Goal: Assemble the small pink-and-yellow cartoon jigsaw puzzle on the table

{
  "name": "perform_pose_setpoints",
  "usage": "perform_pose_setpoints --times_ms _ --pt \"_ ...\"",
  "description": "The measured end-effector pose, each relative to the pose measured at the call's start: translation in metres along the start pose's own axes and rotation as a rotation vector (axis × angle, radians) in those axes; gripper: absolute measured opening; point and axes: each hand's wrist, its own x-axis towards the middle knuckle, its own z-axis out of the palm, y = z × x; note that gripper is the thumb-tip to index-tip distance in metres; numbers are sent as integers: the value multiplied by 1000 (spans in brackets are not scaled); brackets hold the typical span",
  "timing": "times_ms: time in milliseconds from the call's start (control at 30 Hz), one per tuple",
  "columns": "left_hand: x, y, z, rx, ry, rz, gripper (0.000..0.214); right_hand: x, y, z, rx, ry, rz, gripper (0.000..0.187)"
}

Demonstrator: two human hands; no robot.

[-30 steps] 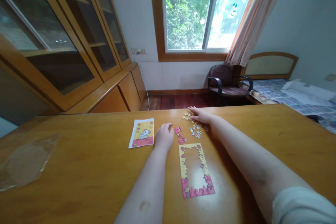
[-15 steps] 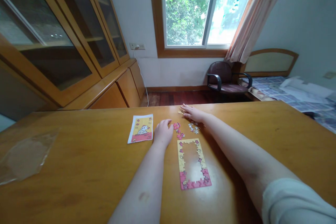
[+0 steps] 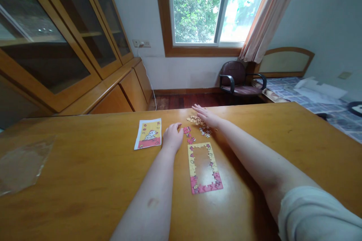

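Right fingers spread, empty, by pieces; left fingers curled, grip unclear, beside card.

- Yellow puzzle pieces: partly hidden by right hand.
- White puzzle pieces: printed details too small to read.
- Clear plastic sheet: cut off, left edge.
- Window: cut off, top edge.

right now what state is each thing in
jigsaw border: assembled, centre unfilled
yellow jigsaw pieces: loose, clustered
pink jigsaw pieces: unplaced
white jigsaw pieces: unplaced
picture sheet: lying picture side up
left hand: loosely curled
right hand: open, extended
curtain: drawn aside
glazed cabinet doors: shut
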Motion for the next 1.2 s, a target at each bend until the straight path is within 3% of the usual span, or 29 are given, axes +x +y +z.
perform_pose_setpoints --times_ms 133,300,633,833,1033,1100,1200 --pt "-1 1 -1 0 -5 7 34 -44 9 -9 10 63 73 62" --pt "-1 3 -2 12 -10 1 35 -94 -6 1 -201 -107 43 64" --pt "1 2 -1 48 -12 -8 35 -99 -23 3 -328 -240 29 58" --pt "0 3 -2 57 2 45 35 -130 -24 2 -280 -207 103 62" --pt "-2 5 2 112 -110 237 44 -144 -41 0 -214 -112 260 66" --pt "-3 5 3 142 -156 243 49 -151 -67 -7 -120 40 314 65" --pt "-3 6 2 177 -172 226 51 -181 -128 -18 251 330 92 37"
